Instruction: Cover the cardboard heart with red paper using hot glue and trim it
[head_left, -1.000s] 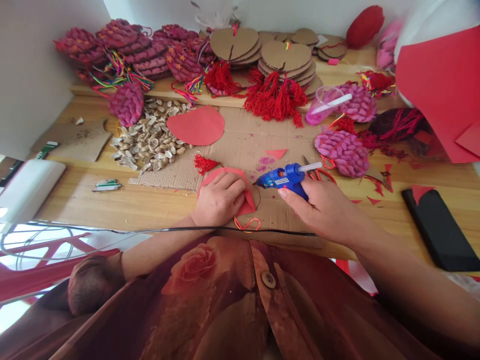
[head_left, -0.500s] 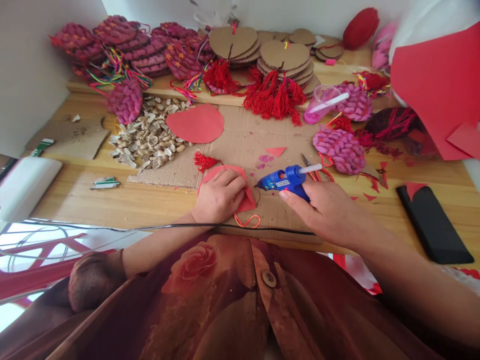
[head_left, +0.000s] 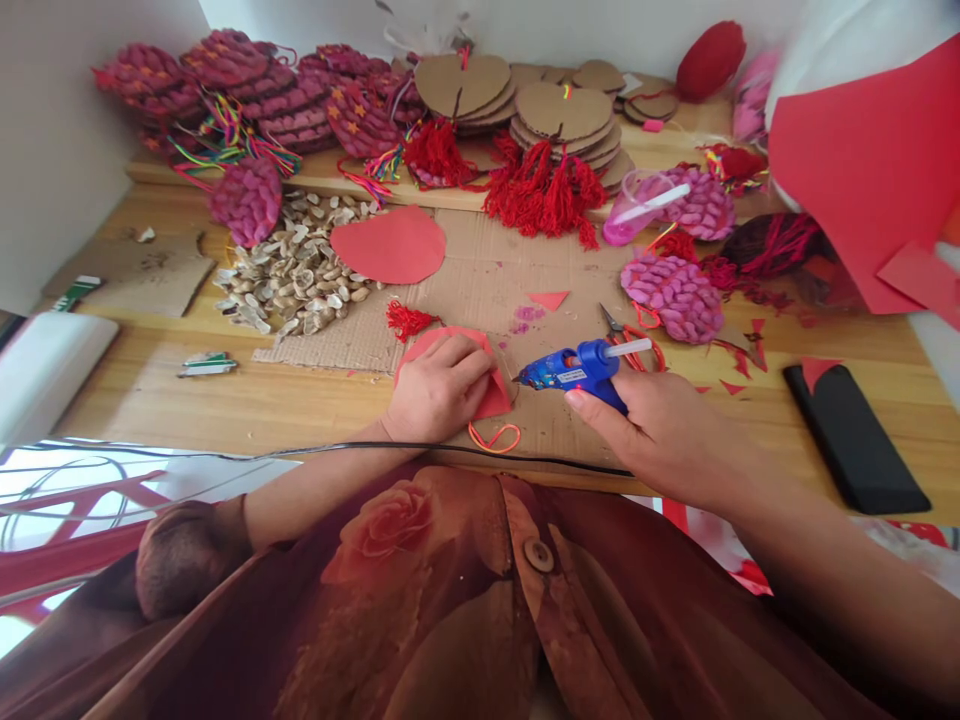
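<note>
My left hand (head_left: 439, 390) lies on a red paper heart (head_left: 491, 395) on a cardboard sheet (head_left: 480, 275), its fingers curled and pressing the paper down. My right hand (head_left: 652, 425) grips a blue hot glue gun (head_left: 574, 368) with a white glue stick at its back. The gun's nozzle points left, right at the paper heart's edge. A red cord loop (head_left: 495, 437) lies just below the heart. A black cable (head_left: 450, 450) runs along the table's near edge.
Pale seed shells (head_left: 296, 270) are piled at left beside a red paper disc (head_left: 388, 244). Cardboard hearts (head_left: 566, 115), red tassels (head_left: 544, 190) and pink woven hearts (head_left: 675, 290) crowd the back. Scissors (head_left: 630, 335) lie behind the gun. A black phone (head_left: 855, 435) lies at right.
My right hand has drawn the glue gun slightly down and toward me. My left hand stays on the red paper heart.
</note>
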